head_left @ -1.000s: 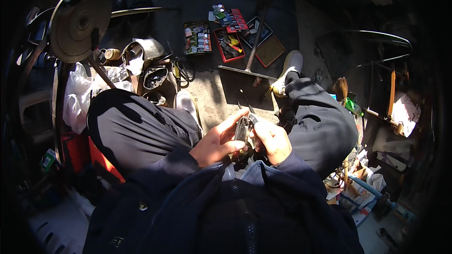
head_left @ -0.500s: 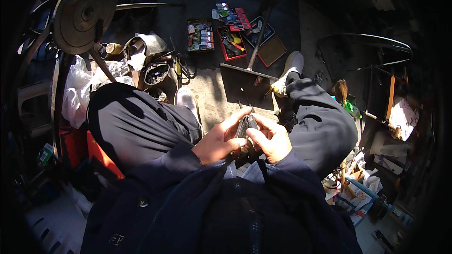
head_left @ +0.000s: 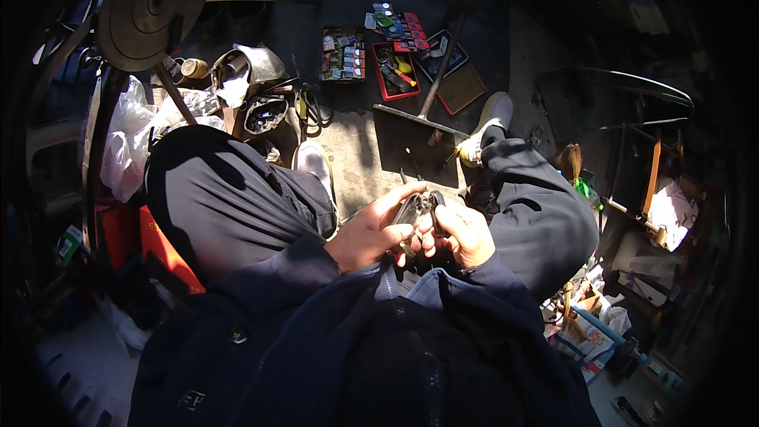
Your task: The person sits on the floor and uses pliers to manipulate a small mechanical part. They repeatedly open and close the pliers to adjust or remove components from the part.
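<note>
Close to my lap, both hands are together in bright sunlight around a small black casing point(head_left: 409, 211) in two parts, its exact kind too small to tell. My left hand point(head_left: 366, 234) grips the larger part, thumb across its near side and fingers along the far side. With thumb and fingers, my right hand point(head_left: 469, 236) pinches a smaller dark part point(head_left: 436, 202) beside it. Between the two parts a gap shows, with shiny detail in it. Fingertips hide the lower ends of both.
Ahead lie a box of packaged button cells point(head_left: 343, 55), a red tray of tools point(head_left: 395, 71) and a brown tray point(head_left: 458, 88). A metal stand point(head_left: 419, 120) lies between my feet. Bags and a tin of small parts point(head_left: 266, 115) crowd the left, beneath a round metal disc point(head_left: 150, 16).
My right hand has shifted slightly right and turned, with its dark part now apart from the piece in my left hand. The left hand stays nearly in place.
</note>
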A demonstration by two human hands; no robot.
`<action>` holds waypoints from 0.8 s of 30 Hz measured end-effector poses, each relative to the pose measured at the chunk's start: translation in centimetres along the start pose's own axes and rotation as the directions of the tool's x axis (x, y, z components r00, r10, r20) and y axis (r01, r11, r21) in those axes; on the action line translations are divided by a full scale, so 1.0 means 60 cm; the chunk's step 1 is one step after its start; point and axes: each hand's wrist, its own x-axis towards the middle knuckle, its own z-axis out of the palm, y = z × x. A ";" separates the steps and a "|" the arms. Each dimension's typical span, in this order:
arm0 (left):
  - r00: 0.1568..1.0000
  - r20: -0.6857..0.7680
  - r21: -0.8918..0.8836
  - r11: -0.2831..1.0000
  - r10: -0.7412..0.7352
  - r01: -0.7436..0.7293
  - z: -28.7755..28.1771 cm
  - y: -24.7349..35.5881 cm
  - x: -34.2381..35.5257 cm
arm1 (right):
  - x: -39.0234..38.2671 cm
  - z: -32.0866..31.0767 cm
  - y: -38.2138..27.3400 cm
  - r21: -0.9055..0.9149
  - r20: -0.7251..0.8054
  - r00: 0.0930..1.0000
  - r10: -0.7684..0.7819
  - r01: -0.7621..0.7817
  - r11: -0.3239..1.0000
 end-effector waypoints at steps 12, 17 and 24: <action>0.992 -0.109 -0.024 0.997 -0.070 0.068 0.002 0.007 -0.001 | 0.009 -0.025 0.019 0.367 0.065 0.997 0.035 -0.056 0.929; 0.991 -0.129 0.036 0.999 -0.019 0.024 0.002 0.008 -0.002 | -0.001 -0.026 0.015 0.509 0.071 0.988 0.140 -0.157 0.846; 0.988 -0.154 0.114 0.994 0.018 -0.001 -0.001 0.007 -0.001 | -0.003 -0.018 0.006 0.491 -0.012 0.999 0.043 -0.032 0.871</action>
